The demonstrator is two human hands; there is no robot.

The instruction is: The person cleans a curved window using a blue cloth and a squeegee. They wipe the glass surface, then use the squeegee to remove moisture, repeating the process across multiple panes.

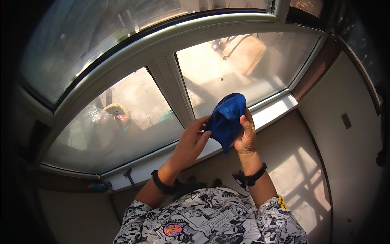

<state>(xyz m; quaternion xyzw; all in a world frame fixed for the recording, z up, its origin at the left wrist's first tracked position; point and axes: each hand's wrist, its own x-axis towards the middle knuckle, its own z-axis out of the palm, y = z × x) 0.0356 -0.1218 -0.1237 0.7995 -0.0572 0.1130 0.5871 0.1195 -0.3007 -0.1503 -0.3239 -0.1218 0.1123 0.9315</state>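
Between my two hands a crumpled blue cloth (pixel 228 117) is held up in front of the window. My right hand (pixel 247 134) grips its right side, the thumb towards me and the other fingers mostly hidden behind the fabric. At the cloth's left edge, my left hand (pixel 195 137) has thumb and fingertips on the fabric, and some fingertips are hidden. One corner of the cloth hangs down between the wrists. Behind it are the lower window panes, the right glass pane (pixel 219 79) and the left glass pane (pixel 134 106), both hazy.
A white windowsill (pixel 271 114) runs below the window frame (pixel 166 70). On its left end lies a dark T-shaped tool (pixel 129 178), possibly a squeegee or scraper. Beside it is a teal bottle (pixel 99 186) lying on its side. A pale wall (pixel 344 100) with a socket or switch stands right.
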